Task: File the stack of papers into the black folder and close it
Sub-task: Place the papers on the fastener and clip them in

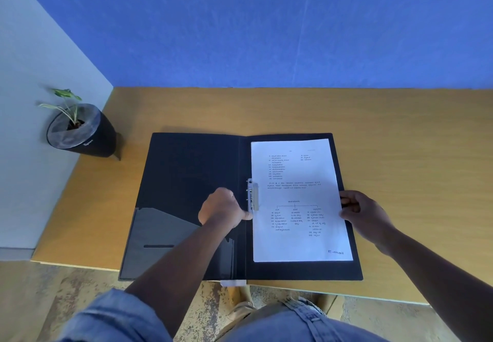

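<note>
Two hands bracket the sheet pile: the left hand (222,209) is curled into a loose fist with its thumb pushed out against the lower end of the metal clip (253,195), and the right hand (362,212) lies with fingers together, pinching the right edge of the stack of papers (300,200). That clip sits just to the right of the left thumb, touching the papers' left edge, so the left hand is clearly the nearer one for pressing it down. Its long axis runs away from the person, parallel to the spine (whether it is fully latched I cannot tell). Papers lie on the right-hand leaf of the black folder (186,171), which is spread open and flat on the tabletop (400,139). The left leaf, with its clear pocket (170,237), is what must swing over; the left forearm currently crosses it. A potted plant (80,131) stands well apart at the far left corner.
</note>
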### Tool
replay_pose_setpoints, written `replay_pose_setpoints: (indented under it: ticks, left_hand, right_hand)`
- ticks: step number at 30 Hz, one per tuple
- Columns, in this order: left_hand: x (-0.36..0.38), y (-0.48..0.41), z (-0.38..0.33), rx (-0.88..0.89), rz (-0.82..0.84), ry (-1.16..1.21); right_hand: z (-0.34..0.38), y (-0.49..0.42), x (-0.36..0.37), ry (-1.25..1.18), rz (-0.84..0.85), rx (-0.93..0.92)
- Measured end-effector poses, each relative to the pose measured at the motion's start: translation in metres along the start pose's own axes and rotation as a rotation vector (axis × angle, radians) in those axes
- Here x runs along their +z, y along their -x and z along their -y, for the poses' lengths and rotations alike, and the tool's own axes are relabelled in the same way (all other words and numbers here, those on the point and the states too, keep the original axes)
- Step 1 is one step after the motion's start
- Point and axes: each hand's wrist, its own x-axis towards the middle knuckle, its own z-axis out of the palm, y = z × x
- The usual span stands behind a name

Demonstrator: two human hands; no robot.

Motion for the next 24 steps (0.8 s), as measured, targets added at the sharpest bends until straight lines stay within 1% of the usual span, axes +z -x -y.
replay_pose_setpoints:
  ticks: [19,24]
  left_hand:
    - [0.011,-0.006,0.005,0.004,-0.041,-0.040]
    - [0.010,-0.005,0.010,0.010,-0.030,-0.010]
  right_hand:
    - [-0.002,-0.001,0.001,0.011,-0.007,-0.005]
    - [-0.002,-0.002,0.001,0.015,-0.007,-0.012]
